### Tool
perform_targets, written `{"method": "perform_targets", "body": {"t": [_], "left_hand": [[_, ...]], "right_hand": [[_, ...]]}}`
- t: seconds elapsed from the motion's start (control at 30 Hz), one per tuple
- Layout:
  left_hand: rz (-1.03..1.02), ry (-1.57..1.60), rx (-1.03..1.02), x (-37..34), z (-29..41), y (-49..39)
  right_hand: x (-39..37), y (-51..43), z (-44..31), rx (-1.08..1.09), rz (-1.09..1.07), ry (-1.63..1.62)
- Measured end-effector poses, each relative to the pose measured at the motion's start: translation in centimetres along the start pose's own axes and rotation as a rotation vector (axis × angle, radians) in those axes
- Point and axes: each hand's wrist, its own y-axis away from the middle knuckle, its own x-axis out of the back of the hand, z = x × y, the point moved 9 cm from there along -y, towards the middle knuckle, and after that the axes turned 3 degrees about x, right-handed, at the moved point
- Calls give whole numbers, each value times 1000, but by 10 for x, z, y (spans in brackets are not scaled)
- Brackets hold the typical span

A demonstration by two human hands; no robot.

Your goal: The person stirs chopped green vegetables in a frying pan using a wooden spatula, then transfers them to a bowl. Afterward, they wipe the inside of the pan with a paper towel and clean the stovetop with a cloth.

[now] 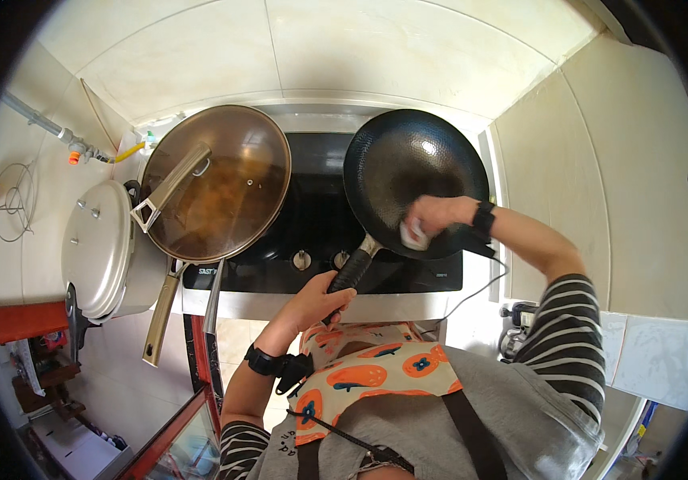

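My left hand (320,300) grips the black-wrapped handle (353,270) of a dark hammered wok (404,150). The wok rests over the right side of a black glass gas stove (314,198). Inside it, near the lower rim, my right hand (437,215) presses a crumpled white cloth or tissue (414,235) against the metal. That hand is slightly blurred. Between the two hands lies the wok's near edge, where the handle joins.
A lidded pan (218,198) with brown contents covers the stove's left side, its handle (161,321) jutting towards me. Left of it stands a pressure cooker (100,252). Two stove knobs (302,260) face me. A yellow gas hose (129,152) runs behind; a tiled wall (554,174) bounds the right.
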Motion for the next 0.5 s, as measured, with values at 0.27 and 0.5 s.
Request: {"method": "perform_targets", "body": {"t": [0.27, 0.5], "left_hand": [[-42, 36, -12, -2, -1, -3], [-17, 89, 18, -1, 0, 2]], "right_hand": [[83, 92, 113, -563, 477, 607], [-22, 57, 52, -672, 155, -8]]}}
